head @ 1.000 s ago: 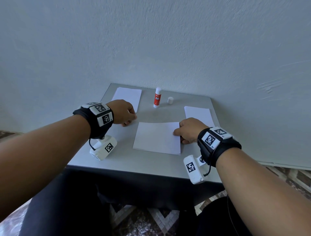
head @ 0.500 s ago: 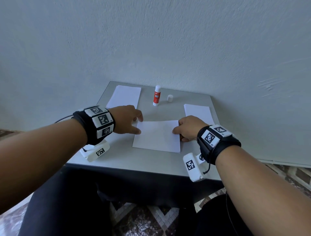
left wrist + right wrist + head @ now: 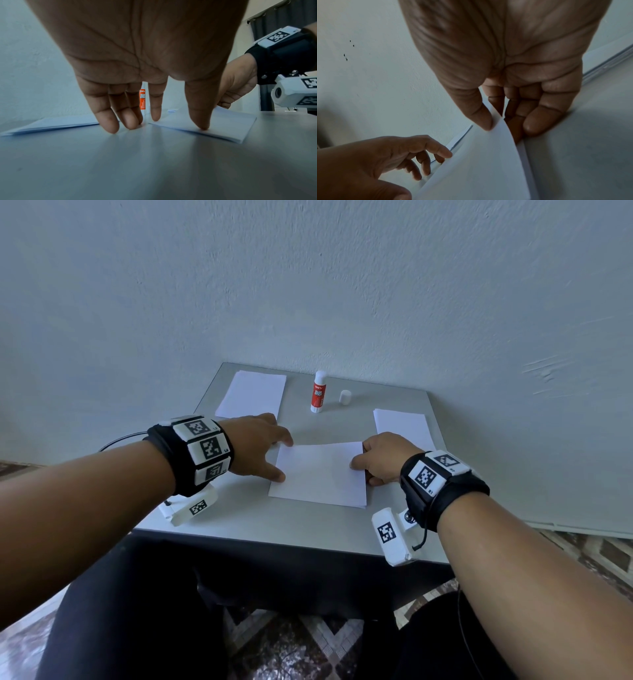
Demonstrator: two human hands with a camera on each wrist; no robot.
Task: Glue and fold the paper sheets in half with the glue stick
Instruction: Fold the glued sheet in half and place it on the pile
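Since a second ago the left hand (image 3: 255, 445) has come off the bare table (image 3: 239, 518) and reached right to the folded paper sheet (image 3: 320, 474) in the middle. Its straight, spread fingers (image 3: 199, 116) now touch the sheet's left edge, the thumb tip pressing down on it. The right hand (image 3: 383, 458) has stayed at the sheet's right edge, where thumb and fingers pinch the top layer and lift it slightly, as the right wrist view shows. The sheet itself has not shifted.

The right hand's fingertips under the paper are hidden. In the left wrist view the palm covers most of the glue stick (image 3: 318, 392), so only a strip of its label shows.

Behind the folded sheet the glue stick stands upright and uncapped, its white cap (image 3: 345, 397) lying just right of it. A stack of paper (image 3: 251, 393) lies behind and left of the folded sheet, another stack (image 3: 400, 422) behind and right, partly covered by the right hand.
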